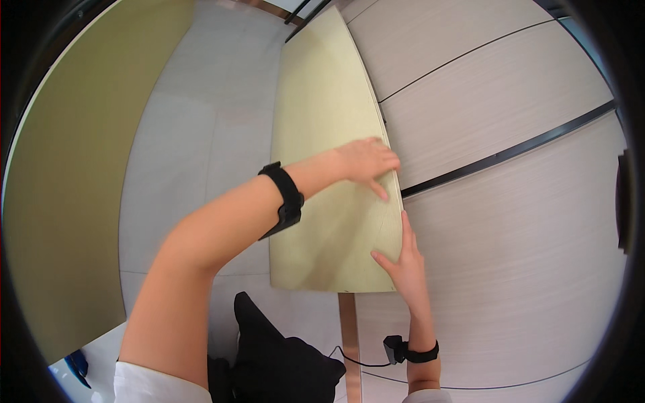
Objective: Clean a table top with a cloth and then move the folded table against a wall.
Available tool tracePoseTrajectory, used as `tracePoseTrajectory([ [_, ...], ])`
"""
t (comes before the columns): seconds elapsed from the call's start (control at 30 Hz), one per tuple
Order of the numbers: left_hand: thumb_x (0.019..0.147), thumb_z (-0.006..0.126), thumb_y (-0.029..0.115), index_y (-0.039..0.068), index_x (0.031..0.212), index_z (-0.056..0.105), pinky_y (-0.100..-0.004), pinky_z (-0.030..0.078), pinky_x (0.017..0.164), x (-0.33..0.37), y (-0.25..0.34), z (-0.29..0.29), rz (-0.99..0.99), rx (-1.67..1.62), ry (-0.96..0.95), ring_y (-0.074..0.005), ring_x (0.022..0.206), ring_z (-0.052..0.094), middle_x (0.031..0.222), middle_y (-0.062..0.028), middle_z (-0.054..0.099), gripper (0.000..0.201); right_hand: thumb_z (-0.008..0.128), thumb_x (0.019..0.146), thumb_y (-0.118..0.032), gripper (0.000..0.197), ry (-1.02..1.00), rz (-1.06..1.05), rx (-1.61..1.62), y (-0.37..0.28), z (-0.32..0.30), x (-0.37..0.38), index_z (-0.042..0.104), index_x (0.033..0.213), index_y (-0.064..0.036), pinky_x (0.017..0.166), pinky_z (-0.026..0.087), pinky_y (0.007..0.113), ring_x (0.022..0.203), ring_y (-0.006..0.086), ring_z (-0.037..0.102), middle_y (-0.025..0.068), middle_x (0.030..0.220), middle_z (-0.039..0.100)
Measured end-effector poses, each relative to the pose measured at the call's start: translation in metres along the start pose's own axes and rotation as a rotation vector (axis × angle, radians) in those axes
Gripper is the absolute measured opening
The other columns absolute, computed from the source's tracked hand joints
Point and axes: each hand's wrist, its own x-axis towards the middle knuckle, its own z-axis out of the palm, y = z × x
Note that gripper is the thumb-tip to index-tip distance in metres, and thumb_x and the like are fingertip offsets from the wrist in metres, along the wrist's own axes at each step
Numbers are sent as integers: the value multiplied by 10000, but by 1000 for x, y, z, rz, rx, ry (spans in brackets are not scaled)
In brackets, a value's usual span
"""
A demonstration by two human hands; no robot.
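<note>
A long pale-yellow board (322, 101) with a pale edge lies in front of me, its right edge running along the wood-grain panels. My left hand (366, 163) reaches across it, with the fingers curled over that right edge and the thumb pointing back on the top face. Closer to me, my right hand (407, 265) touches the same edge near the board's near corner. Its fingers stretch along the edge, and the thumb stands apart over the top face. The undersides of the fingertips on both hands are hidden. Each forearm wears a black strap with a small device.
Wood-grain panels (497, 269) with a black strip (510, 154) rise along the right. Another yellow board (74, 168) stands at the left, across the grey tiled floor (195, 134). Black metal legs (307, 23) show beyond the board. A dark cable (366, 363) hangs from my right wrist device.
</note>
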Motion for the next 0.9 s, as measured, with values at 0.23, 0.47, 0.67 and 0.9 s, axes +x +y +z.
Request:
tracePoseTrajectory([
  [0.23,737,552,620,128,1154,501,-460,278,1071,17,6,30,-29,125,-112,-185,1164,448,1166,-10,498,647,682,731,-52,858,21,-38,-30,35,7,-10,182,1424,-130,835,485,402,1050,386,538,198,1270,427],
  [0.47,715,545,642,130,1159,495,-475,291,1055,1,3,56,9,174,250,-188,1198,421,1166,-14,500,680,672,730,-40,835,31,-13,-23,36,8,-8,208,1418,-134,830,483,398,1057,370,537,172,1266,445],
  [0.67,696,563,630,129,1149,500,-479,286,1055,1,1,68,-11,205,275,-203,1187,412,1166,-16,492,679,653,737,-22,788,72,-55,-36,48,13,-3,242,1406,-98,854,467,376,1082,338,535,167,1299,435],
  [0.9,668,583,617,118,1110,513,-471,301,1046,5,-42,63,-5,41,327,-207,1167,407,1135,-12,490,670,678,728,-48,733,71,250,296,36,15,37,305,1356,11,959,384,352,1148,284,482,192,1289,441],
])
